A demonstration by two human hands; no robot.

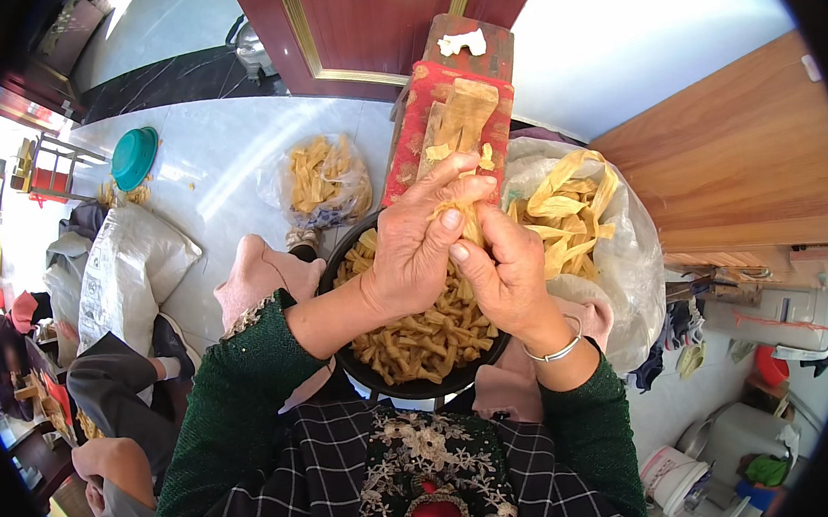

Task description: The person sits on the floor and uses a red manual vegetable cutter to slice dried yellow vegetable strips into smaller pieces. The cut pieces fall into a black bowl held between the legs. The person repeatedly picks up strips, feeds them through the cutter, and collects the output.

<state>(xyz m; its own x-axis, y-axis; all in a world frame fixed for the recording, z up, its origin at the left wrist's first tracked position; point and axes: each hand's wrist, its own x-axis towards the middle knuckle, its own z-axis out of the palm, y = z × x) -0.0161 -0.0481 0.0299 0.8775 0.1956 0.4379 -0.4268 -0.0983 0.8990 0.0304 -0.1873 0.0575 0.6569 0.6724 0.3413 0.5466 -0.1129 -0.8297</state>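
Observation:
My left hand (417, 247) and my right hand (504, 266) meet in front of me, pinching a yellow strip (471, 229), apparently tofu skin, between thumbs and fingers. Its middle is partly hidden by my fingers. Beneath them, a black basin (423, 387) holds many short knotted pieces (413, 345) of the same material. Just beyond my fingertips, a slotted wooden block (472, 107) lies on a red patterned cloth (406, 151) over a wooden bench (434, 37), with yellow scraps beside it. Long loose strips (569, 204) fill an open plastic bag (631, 279) to my right.
Another plastic bag of strips (321, 171) stands on the tiled floor beyond the basin. Leftward are a green basin (135, 158), a woven sack (133, 256) and a seated person's leg (116, 380). A wooden panel (724, 157) and a white bucket (674, 478) are at right.

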